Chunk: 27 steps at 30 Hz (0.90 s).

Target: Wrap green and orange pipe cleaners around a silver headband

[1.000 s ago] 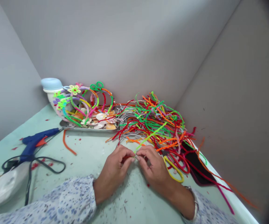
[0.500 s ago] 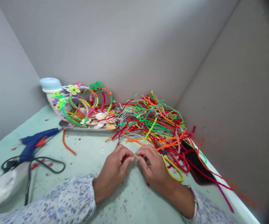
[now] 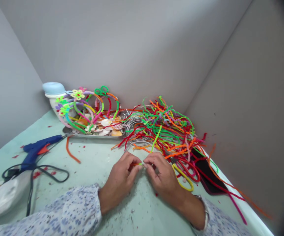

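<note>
Both of my hands meet over the front middle of the table, fingertips nearly touching. My left hand (image 3: pixel 120 178) is closed in a pinch on a thin strip (image 3: pixel 136 164) that shows orange and lime green; most of it is hidden by the fingers. A lime-green pipe cleaner (image 3: pixel 156 139) rises from behind the fingers of my right hand (image 3: pixel 163 177), which pinches its lower end close to the strip. Just beyond the hands lie bare metal headbands (image 3: pixel 138 126) and a tangle of coloured pipe cleaners (image 3: pixel 171 124).
Scissors with a yellow handle (image 3: pixel 184 179) and a dark phone (image 3: pixel 209 175) lie at right. At left are a blue glue gun (image 3: pixel 34 149) with its cord, an orange pipe cleaner piece (image 3: pixel 71 152), and a metal tray (image 3: pixel 95 135) of shells and wrapped headbands. Walls stand behind.
The upright lime-green pipe cleaner has tilted slightly left and dropped a little. More orange and lime green shows between my fingertips. My hands have barely moved.
</note>
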Motion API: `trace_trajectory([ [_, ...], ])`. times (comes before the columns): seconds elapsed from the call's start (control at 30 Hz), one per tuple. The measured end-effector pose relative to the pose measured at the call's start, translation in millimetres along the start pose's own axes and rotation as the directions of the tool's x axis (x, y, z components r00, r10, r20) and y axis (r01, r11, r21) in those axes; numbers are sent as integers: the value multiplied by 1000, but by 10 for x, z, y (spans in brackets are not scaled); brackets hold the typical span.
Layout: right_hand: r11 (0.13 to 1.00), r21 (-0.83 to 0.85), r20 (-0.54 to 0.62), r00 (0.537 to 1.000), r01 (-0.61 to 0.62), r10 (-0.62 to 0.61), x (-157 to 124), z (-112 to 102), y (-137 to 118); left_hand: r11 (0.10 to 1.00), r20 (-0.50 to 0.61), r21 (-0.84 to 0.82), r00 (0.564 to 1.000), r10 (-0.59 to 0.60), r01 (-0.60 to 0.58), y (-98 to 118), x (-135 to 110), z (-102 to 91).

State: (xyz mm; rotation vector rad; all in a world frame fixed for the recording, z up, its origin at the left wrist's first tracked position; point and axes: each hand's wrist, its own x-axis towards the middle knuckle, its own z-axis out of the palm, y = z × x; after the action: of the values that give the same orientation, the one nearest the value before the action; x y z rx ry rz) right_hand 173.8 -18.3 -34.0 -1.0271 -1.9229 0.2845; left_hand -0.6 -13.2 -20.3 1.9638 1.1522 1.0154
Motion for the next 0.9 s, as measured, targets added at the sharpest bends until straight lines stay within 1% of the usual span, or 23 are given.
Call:
trace_trajectory([
  [0.23, 1000, 1, 6, 1000, -1, 1, -19, -1, 6, 999, 19, 16, 999, 27, -28, -23, -5, -8],
  [0.4, 1000, -2, 32, 999, -2, 2, -11, -2, -3, 998, 39, 33, 998, 46, -48, -25, -17, -11],
  [0.7, 1000, -11, 26, 1000, 7, -7, -21, -1, 8, 1000, 72, 26, 997, -10, 8, -27, 7, -10],
  [0.9, 1000, 0, 34, 999, -13, 13, -14, -4, 4, 1000, 87, 20, 996, -7, 5, -4, 4, -25],
])
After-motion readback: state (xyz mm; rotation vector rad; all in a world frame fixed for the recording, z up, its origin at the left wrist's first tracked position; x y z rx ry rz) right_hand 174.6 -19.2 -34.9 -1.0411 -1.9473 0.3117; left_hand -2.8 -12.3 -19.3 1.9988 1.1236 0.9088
